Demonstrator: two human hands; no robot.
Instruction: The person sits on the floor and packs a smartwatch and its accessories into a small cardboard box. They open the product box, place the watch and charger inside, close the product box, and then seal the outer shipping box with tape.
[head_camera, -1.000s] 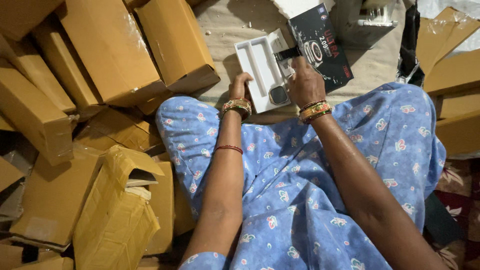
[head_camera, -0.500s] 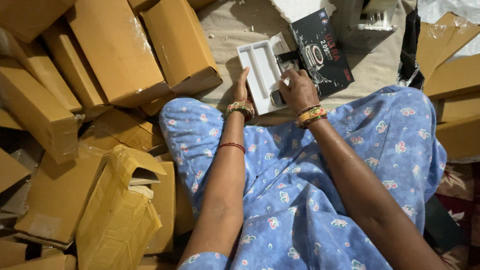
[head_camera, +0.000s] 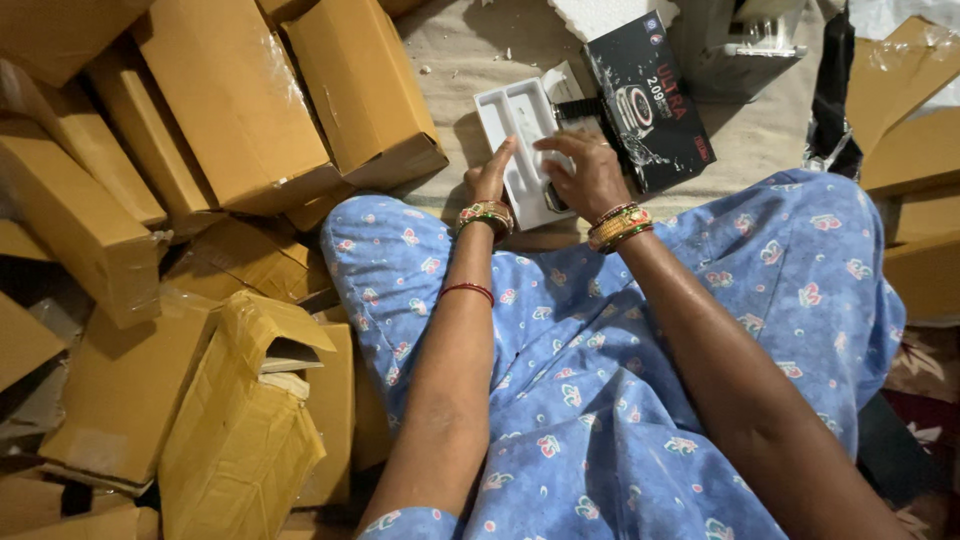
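Head view: left hand (head_camera: 490, 180) fingers flat on white tray (head_camera: 520, 140) edge, right hand (head_camera: 590, 175) fingers spread over it. Tray likely light, thin, flexible; hold by rims.

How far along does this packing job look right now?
Done: the black printed box lies apart from the white tray, on the beige cloth. In hand: left hand steadies the tray's edge, right hand presses on its contents, hidden under the fingers. Left: many brown cartons lie piled alongside, most shut.

Both hands, left hand (head_camera: 490, 180) and right hand (head_camera: 585, 175), on white tray (head_camera: 515, 125); black box (head_camera: 655, 100) beside.
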